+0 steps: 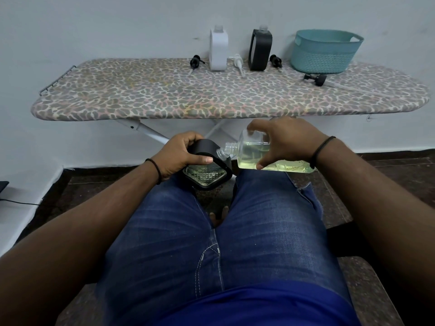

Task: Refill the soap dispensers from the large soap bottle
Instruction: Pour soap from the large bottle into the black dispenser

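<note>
My left hand [180, 152] grips a black-framed glass soap dispenser [207, 175] above my knees, tilted toward me. My right hand [286, 140] holds the large clear soap bottle [256, 152] of yellow-green liquid on its side. The bottle's open neck touches the dispenser's open neck. On the ironing board [164, 95] stand a white dispenser [219, 50] and a second black dispenser [260, 49], both with their pumps off.
Three black pump heads [195, 61] [275, 61] [315, 79] and a white pump head [238, 63] lie loose on the board. A teal basket [326, 51] sits at its right end. My jeans-clad legs fill the foreground; a dark cable [18, 203] runs at the left.
</note>
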